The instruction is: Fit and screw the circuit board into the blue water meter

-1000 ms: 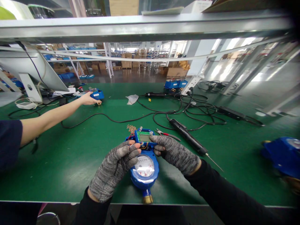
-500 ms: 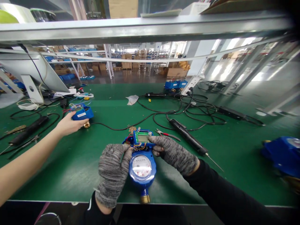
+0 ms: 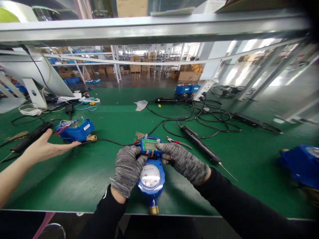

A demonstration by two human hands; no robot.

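A blue water meter (image 3: 151, 189) with a round dial and brass end lies in front of me at the bench's near edge. Tilted up above its dial is its display module (image 3: 150, 144), a green circuit board with a small screen and coloured wires below. My gloved right hand (image 3: 184, 162) grips the module's right side, thumb on its face. From the left, my gloved left hand (image 3: 129, 170) is closed at the module's lower left corner, against the meter; its fingertips are partly hidden.
Left, a co-worker's open hand (image 3: 47, 147) is beside another blue meter (image 3: 77, 130). To my right lie red-handled pliers (image 3: 178, 142), a black electric screwdriver (image 3: 200, 144) and tangled cables. Loose screws (image 3: 140, 135) lie behind the module. A blurred blue meter (image 3: 300, 166) sits far right.
My left hand has shifted right and up along the meter, covering part of the dial. The co-worker's meter has turned and come left and nearer; their hand has opened off it.
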